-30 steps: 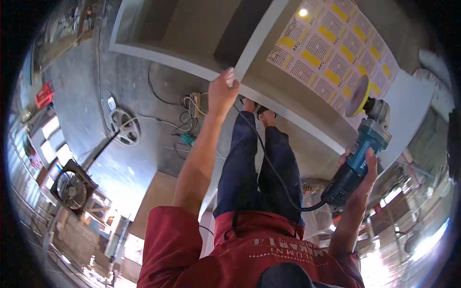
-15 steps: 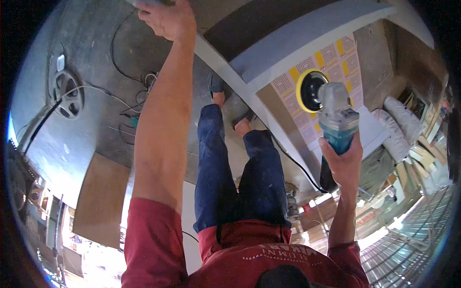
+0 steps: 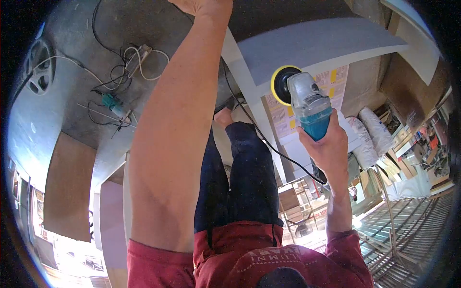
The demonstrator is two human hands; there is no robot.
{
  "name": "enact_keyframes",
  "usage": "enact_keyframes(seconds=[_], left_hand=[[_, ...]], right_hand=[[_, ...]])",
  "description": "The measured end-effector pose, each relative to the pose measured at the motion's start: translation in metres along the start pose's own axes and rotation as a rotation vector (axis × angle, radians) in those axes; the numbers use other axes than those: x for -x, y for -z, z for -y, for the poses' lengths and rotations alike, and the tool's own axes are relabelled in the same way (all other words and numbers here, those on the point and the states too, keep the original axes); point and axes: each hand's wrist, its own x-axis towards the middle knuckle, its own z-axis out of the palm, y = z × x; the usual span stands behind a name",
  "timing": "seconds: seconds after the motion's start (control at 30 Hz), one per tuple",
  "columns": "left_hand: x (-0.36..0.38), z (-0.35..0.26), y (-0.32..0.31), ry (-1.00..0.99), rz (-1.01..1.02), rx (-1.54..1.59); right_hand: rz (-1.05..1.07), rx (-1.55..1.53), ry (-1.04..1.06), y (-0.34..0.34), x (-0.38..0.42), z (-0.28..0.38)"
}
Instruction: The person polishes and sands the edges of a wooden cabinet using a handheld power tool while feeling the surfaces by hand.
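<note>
A teal and grey power tool with a round yellow-edged pad is held in my right hand, fingers wrapped round its teal body. The pad is up and to the left of that hand, in front of a patterned yellow and white sheet. My left hand reaches to the top edge of the view, near a long grey panel edge. Its fingers are mostly cut off by the frame, so what it holds or touches is hidden. A black cord runs between my arms.
On the floor at left lie a tangle of cables, a second teal tool and a spoked wheel-like reel. A brown board stands lower left. White sacks and wood scraps are at right.
My left hand has moved right and further out of the top of the view. The power tool in my right hand has shifted left and slightly up. The whole view has turned.
</note>
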Motion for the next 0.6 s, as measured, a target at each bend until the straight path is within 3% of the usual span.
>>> enact_keyframes(seconds=[0.3, 0.6], left_hand=[[-0.008, 0.004, 0.003, 0.030, 0.080, -0.018], [-0.009, 0.008, -0.002, 0.022, 0.050, -0.069]], right_hand=[[0.049, 0.126, 0.019, -0.005, -0.010, 0.015], [-0.025, 0.108, 0.013, 0.018, -0.033, -0.021]])
